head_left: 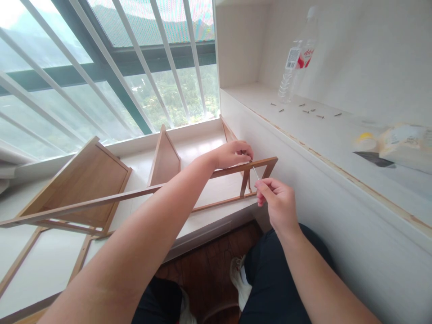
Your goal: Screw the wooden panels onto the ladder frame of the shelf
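Observation:
My right hand (278, 200) is closed in a pinch around a thin silver metal rod (257, 173). The rod's far tip meets the end of a long wooden frame (272, 163), close to a short crosspiece (245, 182). Reaching over the long rail, my left hand (232, 155) has its fingers curled at the rail's far side, near the spot the rod touches. Something small and dark shows between those fingers, too hidden to name. The wooden frame lies along a white window ledge (216, 200).
Several screws (305, 111) lie scattered on the white shelf (270, 121) at right, near a clear plastic bottle (297, 63) and a blurred bag (405, 139). Wooden panels (81, 180) lean to the left below the barred window (151, 90). My legs are below, over a dark floor (209, 256).

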The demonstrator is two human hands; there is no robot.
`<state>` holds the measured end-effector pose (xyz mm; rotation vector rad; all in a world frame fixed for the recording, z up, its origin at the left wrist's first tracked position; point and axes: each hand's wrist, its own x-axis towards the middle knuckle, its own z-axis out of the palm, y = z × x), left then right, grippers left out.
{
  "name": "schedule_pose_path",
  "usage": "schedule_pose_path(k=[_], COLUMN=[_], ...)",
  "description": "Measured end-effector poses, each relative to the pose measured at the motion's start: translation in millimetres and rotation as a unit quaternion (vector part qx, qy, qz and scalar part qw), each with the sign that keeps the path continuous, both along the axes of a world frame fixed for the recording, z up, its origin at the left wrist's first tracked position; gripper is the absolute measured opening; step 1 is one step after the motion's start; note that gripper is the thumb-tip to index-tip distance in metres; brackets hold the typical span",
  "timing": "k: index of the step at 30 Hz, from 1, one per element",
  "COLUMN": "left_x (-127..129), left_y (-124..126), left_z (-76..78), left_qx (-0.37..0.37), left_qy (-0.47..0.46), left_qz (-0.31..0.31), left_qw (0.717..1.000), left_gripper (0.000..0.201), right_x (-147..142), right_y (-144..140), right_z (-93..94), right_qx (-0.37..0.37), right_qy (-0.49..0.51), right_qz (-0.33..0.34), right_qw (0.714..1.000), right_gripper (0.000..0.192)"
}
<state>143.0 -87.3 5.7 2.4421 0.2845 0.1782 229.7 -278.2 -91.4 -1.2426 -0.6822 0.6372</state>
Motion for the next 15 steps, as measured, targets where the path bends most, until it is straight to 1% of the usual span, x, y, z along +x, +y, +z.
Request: schedule_pose_path(k=[2,5,10,12,15], left_x=[-0.1,-0.1,-0.2,-0.2,-0.1], left_y=[0.0,0.2,-0.6,-1.3,-2.4], left_z=[0.2,0.1,0.4,0.8,1.5], left_qx=[0.001,0.002,-0.002,-0.001,0.006], left_qy=[0.0,0.0,0.001,0.002,-0.002], left_qz=[-0.001,-0.004,-0.001,0.0,-0.003], left_qw=[1.0,1.0,1.0,1.0,1.0], left_gripper=[0.022,0.022,0.021,0.022,0.022], right_x=[-0.2,0.6,2.7,3.8,6.1], right_y=[0.7,0.9,0.7,0.7,0.0], right_z=[1.1,4.1,11.1,13.1,13.6], right_qx=[0.007,0.006,0.0,-0.002,0.01], right_qy=[0.07,0.164,0.255,0.295,0.357], right_qz=[0.033,0.093,0.156,0.185,0.244], right_qw=[0.997,0.982,0.954,0.937,0.902], right_gripper=[0.028,0.027,0.023,0.02,0.014])
